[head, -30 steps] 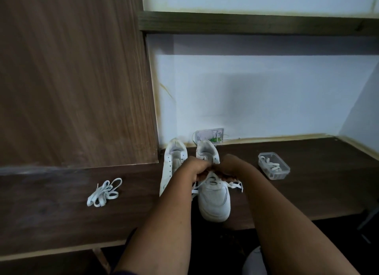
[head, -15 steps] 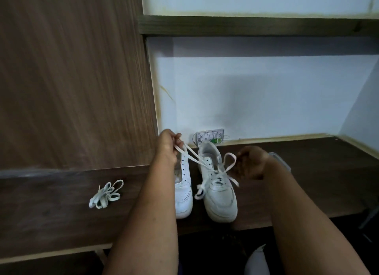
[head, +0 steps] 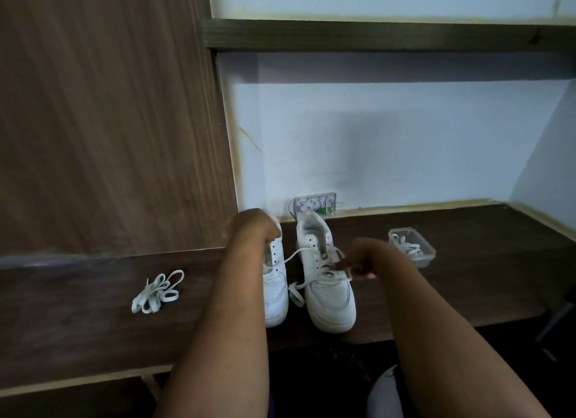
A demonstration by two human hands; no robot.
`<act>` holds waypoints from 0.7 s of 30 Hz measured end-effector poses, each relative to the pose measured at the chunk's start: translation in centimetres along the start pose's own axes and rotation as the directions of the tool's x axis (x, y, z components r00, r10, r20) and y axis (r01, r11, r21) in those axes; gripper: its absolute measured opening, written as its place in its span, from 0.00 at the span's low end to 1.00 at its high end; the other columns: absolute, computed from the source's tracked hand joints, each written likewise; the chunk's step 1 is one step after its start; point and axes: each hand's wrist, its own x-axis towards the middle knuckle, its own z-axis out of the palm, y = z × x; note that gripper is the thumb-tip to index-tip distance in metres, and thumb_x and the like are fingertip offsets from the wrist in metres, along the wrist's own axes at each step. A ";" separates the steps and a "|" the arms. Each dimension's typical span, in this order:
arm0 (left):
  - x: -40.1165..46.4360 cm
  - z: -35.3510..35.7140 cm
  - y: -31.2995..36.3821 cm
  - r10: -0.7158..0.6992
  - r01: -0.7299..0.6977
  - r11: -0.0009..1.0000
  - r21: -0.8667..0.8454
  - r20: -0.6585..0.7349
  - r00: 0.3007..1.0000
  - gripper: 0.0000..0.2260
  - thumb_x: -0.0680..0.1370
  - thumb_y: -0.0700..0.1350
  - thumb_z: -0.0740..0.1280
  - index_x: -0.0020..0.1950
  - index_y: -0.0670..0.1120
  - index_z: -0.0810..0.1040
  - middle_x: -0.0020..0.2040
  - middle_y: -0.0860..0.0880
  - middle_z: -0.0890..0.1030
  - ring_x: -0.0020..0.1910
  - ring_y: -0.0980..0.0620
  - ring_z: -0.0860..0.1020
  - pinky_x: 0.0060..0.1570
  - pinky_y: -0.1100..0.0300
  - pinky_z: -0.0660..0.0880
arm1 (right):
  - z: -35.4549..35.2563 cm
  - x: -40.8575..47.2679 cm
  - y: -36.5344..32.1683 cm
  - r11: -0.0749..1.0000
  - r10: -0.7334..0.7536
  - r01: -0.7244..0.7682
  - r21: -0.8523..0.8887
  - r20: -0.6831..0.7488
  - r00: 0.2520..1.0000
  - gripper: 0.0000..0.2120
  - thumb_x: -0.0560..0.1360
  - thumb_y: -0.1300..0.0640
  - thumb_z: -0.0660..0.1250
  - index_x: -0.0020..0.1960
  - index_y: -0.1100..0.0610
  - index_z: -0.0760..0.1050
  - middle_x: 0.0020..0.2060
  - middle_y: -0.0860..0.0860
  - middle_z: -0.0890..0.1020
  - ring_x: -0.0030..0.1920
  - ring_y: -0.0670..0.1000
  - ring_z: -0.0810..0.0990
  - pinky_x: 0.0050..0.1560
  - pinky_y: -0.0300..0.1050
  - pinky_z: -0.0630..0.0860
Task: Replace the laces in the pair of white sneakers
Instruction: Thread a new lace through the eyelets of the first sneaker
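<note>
Two white sneakers stand side by side on the dark wooden desk [head: 93, 324], toes toward me. The right sneaker [head: 327, 289] has a white lace [head: 296, 288] partly threaded, one end trailing off its left side. My right hand [head: 358, 258] pinches the lace at the eyelets in the middle of that shoe. The left sneaker [head: 276, 293] has no lace in its eyelets and is partly hidden by my left forearm. My left hand [head: 254, 227] sits curled at that shoe's heel end; a lace strand runs toward it, but the grip is hidden.
A loose bundle of white laces [head: 157, 293] lies on the desk to the left. A clear plastic box [head: 411, 251] holding more laces stands to the right. A wall socket [head: 314, 204] sits behind the shoes. A tall wooden panel [head: 109, 121] rises at left.
My left hand has dropped from holding the lace up high to the left shoe's heel. My right hand moved in from the right onto the right shoe's eyelets. The raised loops are gone.
</note>
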 end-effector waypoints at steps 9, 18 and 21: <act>-1.7 6.0 5.1 0.140 -0.165 0.935 -0.314 -0.101 0.985 0.16 0.77 0.52 0.66 0.61 0.45 0.77 0.54 0.47 0.81 0.50 0.48 0.79 0.39 0.61 0.69 | 0.5 1.5 1.9 0.974 0.180 -0.211 0.082 0.282 0.942 0.22 0.78 0.41 0.61 0.35 0.56 0.72 0.26 0.48 0.71 0.25 0.45 0.66 0.29 0.36 0.63; -0.5 7.3 5.2 0.086 -0.071 0.944 -0.321 0.033 0.996 0.19 0.79 0.54 0.61 0.60 0.41 0.77 0.53 0.43 0.81 0.52 0.46 0.80 0.42 0.58 0.71 | -1.1 2.3 5.7 0.983 0.169 -0.181 0.008 -0.397 0.902 0.08 0.77 0.59 0.64 0.51 0.61 0.79 0.47 0.55 0.82 0.50 0.53 0.81 0.55 0.46 0.76; -0.5 7.3 5.0 0.089 -0.059 0.938 -0.341 0.071 0.994 0.20 0.79 0.56 0.60 0.56 0.40 0.78 0.51 0.43 0.82 0.50 0.45 0.81 0.43 0.57 0.74 | -2.3 3.9 7.2 0.612 0.447 0.191 0.767 -0.535 0.717 0.14 0.78 0.56 0.59 0.60 0.59 0.75 0.57 0.56 0.79 0.55 0.58 0.80 0.51 0.50 0.78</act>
